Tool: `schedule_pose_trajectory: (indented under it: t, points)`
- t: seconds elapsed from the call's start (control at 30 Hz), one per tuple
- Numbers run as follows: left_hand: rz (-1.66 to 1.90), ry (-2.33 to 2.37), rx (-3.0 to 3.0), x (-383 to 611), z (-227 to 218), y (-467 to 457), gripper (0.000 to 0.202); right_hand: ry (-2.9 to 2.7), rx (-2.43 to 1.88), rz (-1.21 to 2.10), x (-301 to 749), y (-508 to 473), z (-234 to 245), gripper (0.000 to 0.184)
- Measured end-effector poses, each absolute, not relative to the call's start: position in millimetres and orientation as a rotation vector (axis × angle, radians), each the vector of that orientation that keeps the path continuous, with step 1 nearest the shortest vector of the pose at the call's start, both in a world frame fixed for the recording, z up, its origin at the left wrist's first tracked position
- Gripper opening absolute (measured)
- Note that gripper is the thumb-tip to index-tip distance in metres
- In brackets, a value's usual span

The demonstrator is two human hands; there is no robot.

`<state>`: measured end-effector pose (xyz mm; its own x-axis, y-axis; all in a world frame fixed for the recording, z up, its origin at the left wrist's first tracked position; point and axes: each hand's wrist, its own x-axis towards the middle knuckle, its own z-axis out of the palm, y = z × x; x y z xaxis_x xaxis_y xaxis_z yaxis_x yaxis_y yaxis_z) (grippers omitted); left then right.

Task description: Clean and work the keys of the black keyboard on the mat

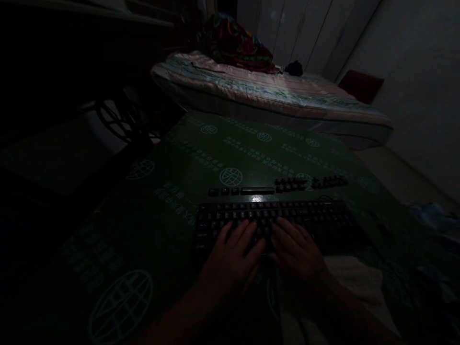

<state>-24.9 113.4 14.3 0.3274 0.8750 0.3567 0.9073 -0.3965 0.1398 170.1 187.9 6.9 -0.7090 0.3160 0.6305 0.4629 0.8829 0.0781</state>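
Note:
A black computer keyboard (251,207) lies on the green printed table (179,163). My left hand (235,249) rests over its left and middle keys, fingers spread and stretched forward. Close beside it, my right hand (296,247) lies over the middle keys with its fingers extended. Neither hand grips anything that shows. Just beyond the keyboard sit loose black keycaps: a long space bar (258,190), several single keycaps (213,192) to its left, and a cluster of keycaps (292,184) to its right. The dim light hides whether the fingertips press on keys.
A pale cloth (354,275) lies under and beside my right forearm. Past the table's far edge stands a bed (287,91) with a bundled red patterned blanket (237,45). Dark furniture with a spoked wheel (115,120) is on the left; a white wall (420,81) rises at right.

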Motion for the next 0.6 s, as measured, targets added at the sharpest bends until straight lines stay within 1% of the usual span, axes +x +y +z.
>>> schedule_pose_trajectory:
  t: [0.17, 0.33, 0.6]
  points:
    - [-0.553, -1.677, -2.501, -26.0, 15.6, 114.6, 0.034, -2.424, -0.554, -0.289, 170.0, 188.1, 3.4, 0.014]
    - [-0.534, -1.656, -2.507, -26.0, 17.2, 115.4, 0.033, -2.406, -0.63, -0.268, 169.2, 183.4, 2.0, 0.016]
    - [-0.543, -1.662, -2.506, -27.3, 19.3, 115.3, 0.034, -2.196, -0.808, -0.201, 170.8, 188.9, 2.4, 0.019]
